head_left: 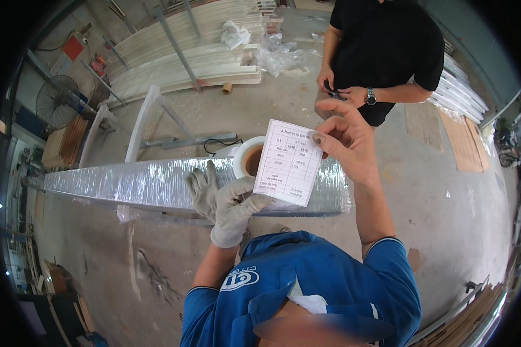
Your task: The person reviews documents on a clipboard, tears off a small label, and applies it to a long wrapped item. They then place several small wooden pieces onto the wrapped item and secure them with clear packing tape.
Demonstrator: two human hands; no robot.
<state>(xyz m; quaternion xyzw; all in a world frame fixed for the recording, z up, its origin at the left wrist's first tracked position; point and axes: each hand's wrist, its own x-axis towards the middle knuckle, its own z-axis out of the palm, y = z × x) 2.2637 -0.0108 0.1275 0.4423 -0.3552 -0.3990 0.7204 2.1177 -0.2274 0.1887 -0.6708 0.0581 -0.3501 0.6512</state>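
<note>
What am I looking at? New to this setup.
No robot: one wide fisheye picture from a head-worn camera looking down, so straight edges bend. The left hand, gloved, and the bare right hand both hold a white card: left at its lower-left edge, right at its upper-right corner. Beneath is a long wrapped package, with a white roll partly hidden by the card. A second glove is by the left hand; held or lying, I can't tell.

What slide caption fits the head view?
Bare right hand pinches a printed card, gloved left hand at its lower corner, over a film-wrapped piece.
</note>
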